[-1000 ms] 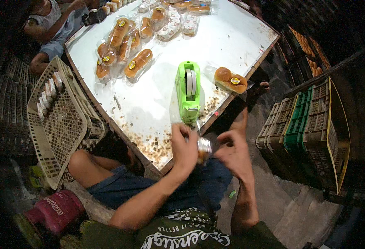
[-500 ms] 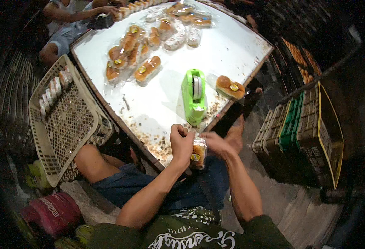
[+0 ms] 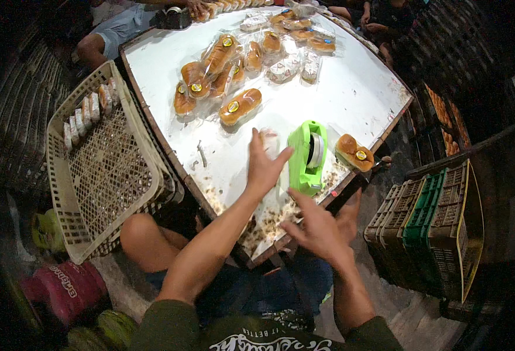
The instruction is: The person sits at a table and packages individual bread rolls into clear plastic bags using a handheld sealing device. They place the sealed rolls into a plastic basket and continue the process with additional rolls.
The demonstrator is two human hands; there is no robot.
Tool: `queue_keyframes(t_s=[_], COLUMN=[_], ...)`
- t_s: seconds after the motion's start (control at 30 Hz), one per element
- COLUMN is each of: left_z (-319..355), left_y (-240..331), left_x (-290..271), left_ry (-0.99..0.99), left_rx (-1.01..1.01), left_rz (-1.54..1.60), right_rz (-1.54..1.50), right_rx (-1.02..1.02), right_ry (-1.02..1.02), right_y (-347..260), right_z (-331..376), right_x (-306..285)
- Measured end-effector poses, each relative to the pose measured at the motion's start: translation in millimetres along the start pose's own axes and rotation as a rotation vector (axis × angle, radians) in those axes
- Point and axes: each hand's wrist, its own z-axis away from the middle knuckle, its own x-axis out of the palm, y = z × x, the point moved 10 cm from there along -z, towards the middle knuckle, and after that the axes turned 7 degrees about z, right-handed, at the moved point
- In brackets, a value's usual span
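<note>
My left hand (image 3: 265,167) reaches over the white table with fingers and thumb spread, holding nothing I can make out. A blurred, pale wrapped thing (image 3: 270,139) lies right beside its fingertips; its kind is unclear. At the near corner, my right hand (image 3: 317,229) is open, fingers apart, just in front of a green tape dispenser (image 3: 299,161). One wrapped bread roll (image 3: 355,153) sits right of the dispenser, by the table edge. Beyond my left hand lies another wrapped roll (image 3: 241,107), with a yellow round sticker.
Several wrapped rolls (image 3: 219,55) crowd the far half of the table (image 3: 351,105). A beige plastic crate (image 3: 64,202) with a row of wrapped pieces stands left. Stacked crates (image 3: 421,216) stand right. Another person's hand (image 3: 199,9) is at the far left edge.
The wrapped roll with a yellow sticker has left my hands. Both hands have opened and parted, the left reaching farther over the table. The view has shifted.
</note>
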Motion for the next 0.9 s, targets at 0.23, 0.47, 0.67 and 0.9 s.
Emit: queue_keyframes(t_s=[0.23, 0.47, 0.67, 0.9], left_z=[-23.4, -39.8, -41.0, -4.5], left_y=[-2.5, 78.9, 73.0, 54.4], left_x=[-13.5, -134.5, -156.7, -128.7], left_ry=[-0.128, 0.119, 0.170, 0.240], left_rx=[-0.344, -0.031, -0.027, -0.006], left_rz=[0.032, 0.327, 0.314, 0.299], right_rz=[-0.271, -0.079, -0.350, -0.452], right_rx=[-0.130, 0.778, 0.237, -0.078], right_ry=[0.419, 0.363, 0.532, 0.543], right_y=[13.7, 55.7, 3.8, -63.3], right_z=[-117.5, -287.7, -271.6, -120.2], right_x=[-65.3, 30.6, 52.5, -8.6])
